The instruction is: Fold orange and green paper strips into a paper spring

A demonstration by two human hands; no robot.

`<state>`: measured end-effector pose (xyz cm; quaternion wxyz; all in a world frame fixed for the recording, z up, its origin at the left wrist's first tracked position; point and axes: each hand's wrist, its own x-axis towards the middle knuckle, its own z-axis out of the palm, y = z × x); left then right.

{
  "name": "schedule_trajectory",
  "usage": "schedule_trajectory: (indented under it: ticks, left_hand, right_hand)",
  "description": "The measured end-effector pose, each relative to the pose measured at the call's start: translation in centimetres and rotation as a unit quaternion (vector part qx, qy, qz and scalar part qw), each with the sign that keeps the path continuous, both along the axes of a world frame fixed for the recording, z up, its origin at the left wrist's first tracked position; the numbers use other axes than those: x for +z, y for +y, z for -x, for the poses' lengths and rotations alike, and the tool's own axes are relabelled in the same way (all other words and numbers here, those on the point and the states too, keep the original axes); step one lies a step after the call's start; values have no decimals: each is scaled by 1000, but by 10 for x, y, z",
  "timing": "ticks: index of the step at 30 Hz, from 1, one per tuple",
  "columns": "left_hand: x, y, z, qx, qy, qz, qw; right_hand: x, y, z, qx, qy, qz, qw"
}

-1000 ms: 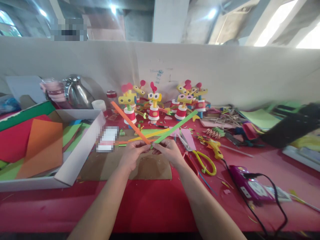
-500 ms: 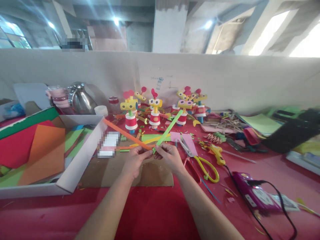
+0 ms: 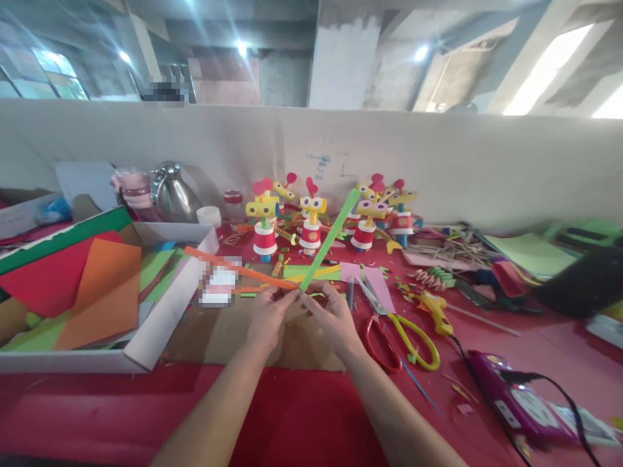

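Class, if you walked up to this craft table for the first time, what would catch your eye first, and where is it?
In the middle, the left hand and right hand pinch an orange paper strip and a green paper strip together where their ends meet. Behind them, against the wall, stands a row of paper-cup figures. A box of coloured paper sits to the left, scissors to the right.

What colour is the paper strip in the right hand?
Green; the strip shows best in the head view.

Matt paper strips point(image 3: 329, 240); glossy metal jug point(image 3: 171, 193)
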<state>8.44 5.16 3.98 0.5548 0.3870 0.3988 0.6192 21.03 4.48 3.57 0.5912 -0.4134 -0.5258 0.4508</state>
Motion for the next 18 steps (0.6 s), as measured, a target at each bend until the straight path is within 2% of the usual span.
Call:
schedule_trajectory:
  ticks: [6,11,18]
  left_hand:
    - [-1,-2,-5,-38,-28,-2,999]
    - [0,-3,-7,-37,-16,-4,999]
    - [-2,-2,-6,-46,-13,-10,999]
  right_hand:
    - [1,1,-3,-9,-1,6,1000]
    - [5,4,-12,-13,-29,2,999]
    - [10,4,-13,35,-10,38,999]
